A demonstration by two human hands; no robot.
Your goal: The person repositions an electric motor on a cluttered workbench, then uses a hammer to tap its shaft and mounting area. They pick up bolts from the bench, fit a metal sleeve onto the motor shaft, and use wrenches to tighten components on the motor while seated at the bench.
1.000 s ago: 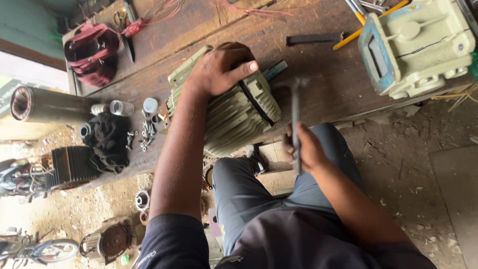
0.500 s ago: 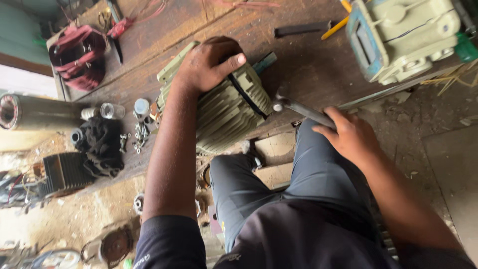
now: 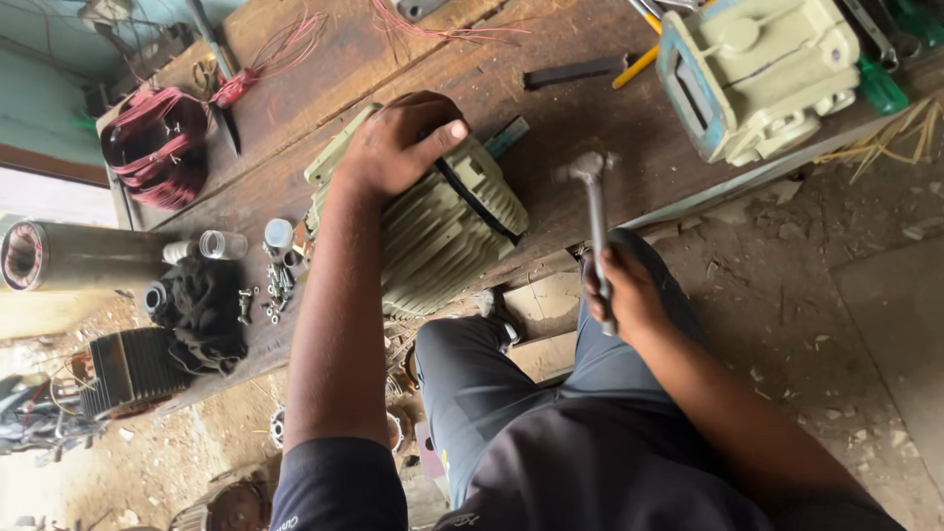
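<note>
A pale green finned motor housing (image 3: 438, 236) is seen lying on its side at the near edge of the wooden workbench (image 3: 590, 118), and the left hand (image 3: 398, 147) is laid flat on its upper end, fingers (image 3: 433, 138) spread narrowly over the casing and the thumb stretched along the black band that runs across the fins. A metal hammer (image 3: 596, 231) is gripped by the right hand (image 3: 619, 290), the fingers closed fully around the lower handle; its head is held up just right of the housing, apart from it. Small bolts (image 3: 265, 295) and a black rag (image 3: 202, 310) are scattered left of the housing, a red copper winding (image 3: 157, 147) is set farther back, and a cream gearbox casing (image 3: 762, 69) is placed at the right end
</note>
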